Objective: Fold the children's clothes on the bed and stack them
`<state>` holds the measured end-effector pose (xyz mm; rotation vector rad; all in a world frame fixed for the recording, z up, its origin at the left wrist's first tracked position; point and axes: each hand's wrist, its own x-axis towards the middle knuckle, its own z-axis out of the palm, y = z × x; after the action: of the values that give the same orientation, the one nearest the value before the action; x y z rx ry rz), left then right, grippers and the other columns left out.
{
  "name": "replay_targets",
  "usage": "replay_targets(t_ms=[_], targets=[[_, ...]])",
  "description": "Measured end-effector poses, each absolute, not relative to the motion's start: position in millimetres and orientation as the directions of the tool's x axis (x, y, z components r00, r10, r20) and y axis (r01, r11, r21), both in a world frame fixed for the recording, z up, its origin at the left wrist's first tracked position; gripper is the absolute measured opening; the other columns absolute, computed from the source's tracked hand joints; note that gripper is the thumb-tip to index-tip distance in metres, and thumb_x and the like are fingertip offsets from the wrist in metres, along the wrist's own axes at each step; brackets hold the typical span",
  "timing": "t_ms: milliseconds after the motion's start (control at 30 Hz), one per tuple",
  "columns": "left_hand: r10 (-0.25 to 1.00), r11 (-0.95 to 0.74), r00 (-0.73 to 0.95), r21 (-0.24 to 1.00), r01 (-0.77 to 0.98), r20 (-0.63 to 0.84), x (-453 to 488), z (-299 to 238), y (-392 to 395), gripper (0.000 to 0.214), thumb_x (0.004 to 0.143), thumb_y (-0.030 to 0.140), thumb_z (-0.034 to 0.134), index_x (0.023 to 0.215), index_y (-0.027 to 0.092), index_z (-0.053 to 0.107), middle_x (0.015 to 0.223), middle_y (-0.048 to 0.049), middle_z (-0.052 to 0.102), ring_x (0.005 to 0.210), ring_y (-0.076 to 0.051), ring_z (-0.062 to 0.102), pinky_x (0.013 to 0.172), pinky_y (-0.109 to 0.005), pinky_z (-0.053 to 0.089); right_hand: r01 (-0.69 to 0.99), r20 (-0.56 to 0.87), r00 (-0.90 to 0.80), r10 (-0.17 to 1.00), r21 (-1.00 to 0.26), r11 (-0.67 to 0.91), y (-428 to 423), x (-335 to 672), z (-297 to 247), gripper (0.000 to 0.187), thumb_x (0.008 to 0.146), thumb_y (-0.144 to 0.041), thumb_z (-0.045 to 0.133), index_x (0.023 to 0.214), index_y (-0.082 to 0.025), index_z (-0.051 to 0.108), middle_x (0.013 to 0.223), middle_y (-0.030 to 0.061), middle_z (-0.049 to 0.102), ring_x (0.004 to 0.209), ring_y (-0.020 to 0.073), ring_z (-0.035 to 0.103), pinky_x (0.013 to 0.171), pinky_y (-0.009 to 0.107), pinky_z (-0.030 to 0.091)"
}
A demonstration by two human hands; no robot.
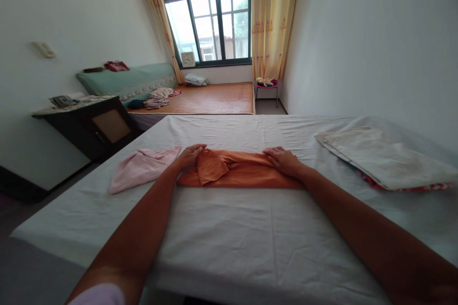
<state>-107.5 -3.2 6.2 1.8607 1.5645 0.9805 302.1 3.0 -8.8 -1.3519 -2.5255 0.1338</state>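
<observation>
An orange T-shirt (246, 171) lies folded lengthwise into a long strip on the white sheet (229, 228), a sleeve turned over its left part. My left hand (191, 154) is closed on the far left corner of the shirt, fingertips pinching the cloth. At the far right edge, my right hand (284, 158) has its fingers bent over the fabric and its thumb out of sight. Just left of my left forearm rests a pink cloth (139, 169), loosely folded.
A folded cream cloth (386, 155) lies on the sheet at the right, red patterned fabric under it. Beyond stands a bed with a brown mat (218, 95) and some clothes. A dark cabinet (107, 128) is at the left, a pink-topped stool (267, 85) by the curtain.
</observation>
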Motion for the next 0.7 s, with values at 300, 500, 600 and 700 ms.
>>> replay_targets(t_ms=[300,500,600,700], targets=[[0.951,-0.308,0.199,0.762,0.570,0.236,-123.6,8.0,-12.6,0.037,0.070,0.039,0.062,0.098,0.017,0.071,0.113,-0.0082,0.069,0.110,-0.025,0.060,0.101,-0.037,0.042,0.774,0.227,-0.534,0.815,-0.256,0.579,9.9,307.8,-8.7,0.034,0.094,-0.028,0.040,0.120,-0.024,0.062,0.130,0.0039,0.060,0.119,0.0222,0.051,0.098,0.039,0.044],[0.916,-0.322,-0.007,0.748,0.580,0.400,-122.3,3.0,-2.2,0.037,0.078,0.038,0.052,0.100,0.015,0.070,0.103,-0.0074,0.072,0.102,-0.024,0.063,0.094,-0.035,0.047,0.767,0.233,-0.544,0.806,-0.252,0.590,7.3,307.5,-8.0,0.033,0.093,-0.029,0.042,0.119,-0.023,0.062,0.128,0.0044,0.061,0.117,0.0223,0.052,0.098,0.039,0.043],[0.932,-0.249,-0.029,0.694,0.675,0.362,-129.1,-1.3,1.2,0.034,0.078,0.031,0.049,0.098,0.016,0.072,0.100,-0.0060,0.073,0.100,-0.024,0.064,0.094,-0.036,0.048,0.797,0.241,-0.516,0.822,-0.215,0.564,7.5,307.5,-11.3,0.035,0.094,-0.031,0.041,0.122,-0.023,0.060,0.130,0.0054,0.060,0.118,0.0241,0.051,0.095,0.041,0.045],[0.907,-0.199,-0.055,0.541,0.817,0.417,-125.2,3.4,-1.7,0.039,0.076,0.017,0.044,0.104,0.017,0.071,0.107,-0.0067,0.071,0.107,-0.024,0.061,0.101,-0.039,0.044,0.823,0.253,-0.482,0.839,-0.197,0.532,6.8,306.8,-12.5,0.037,0.094,-0.031,0.040,0.126,-0.021,0.058,0.132,0.0071,0.058,0.120,0.0256,0.049,0.093,0.044,0.046]])
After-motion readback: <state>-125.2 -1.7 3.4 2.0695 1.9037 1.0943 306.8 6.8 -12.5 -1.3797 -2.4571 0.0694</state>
